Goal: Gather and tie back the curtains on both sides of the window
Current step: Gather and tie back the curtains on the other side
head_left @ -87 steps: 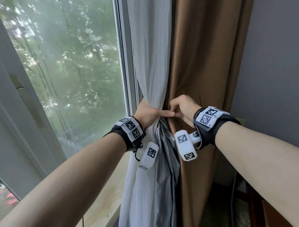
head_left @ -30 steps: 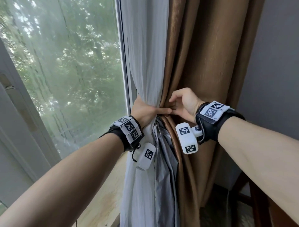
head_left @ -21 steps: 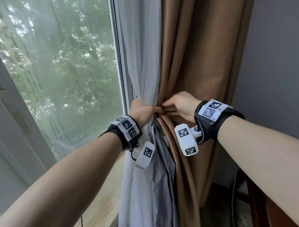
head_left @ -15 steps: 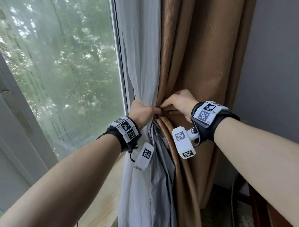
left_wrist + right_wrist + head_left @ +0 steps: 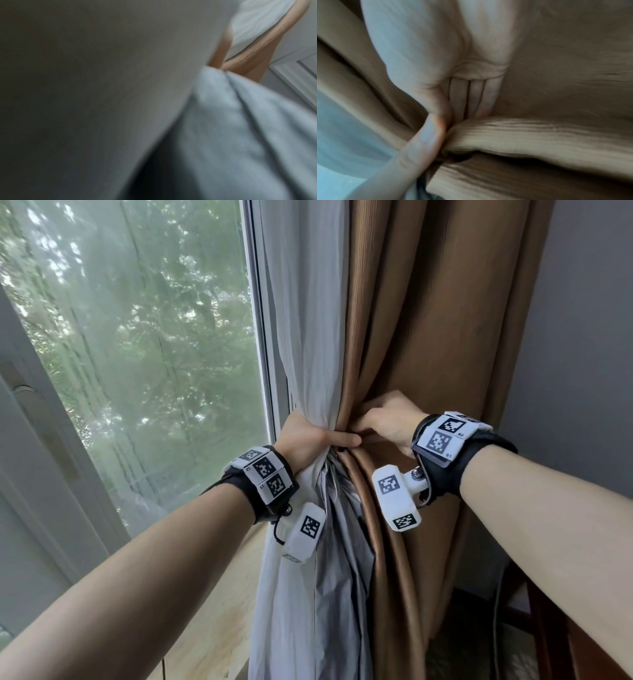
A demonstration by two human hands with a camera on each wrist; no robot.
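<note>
At the window's right side hang a white sheer curtain [image 5: 308,320], a grey lining [image 5: 342,559] and a brown curtain [image 5: 428,337]. My left hand [image 5: 318,436] grips the gathered white and grey cloth at waist height, its thumb stretched right to the brown folds. My right hand [image 5: 373,419] is curled against the brown curtain, knuckles up. In the right wrist view its fingers [image 5: 467,97] pinch the end of a ribbed brown fabric band [image 5: 530,135] beside my left thumb [image 5: 423,142]. The left wrist view is filled with blurred grey lining [image 5: 240,135].
The window glass [image 5: 137,354] with trees behind it fills the left, over a pale wooden sill [image 5: 219,611]. A grey wall [image 5: 582,337] stands right of the curtains. Dark wooden furniture [image 5: 548,628] and a black cable [image 5: 496,611] sit at the lower right.
My right hand has turned from a loose pinch with lifted fingers to a tight curl against the brown folds. My left hand has kept its grip on the bunch; the view has shifted slightly.
</note>
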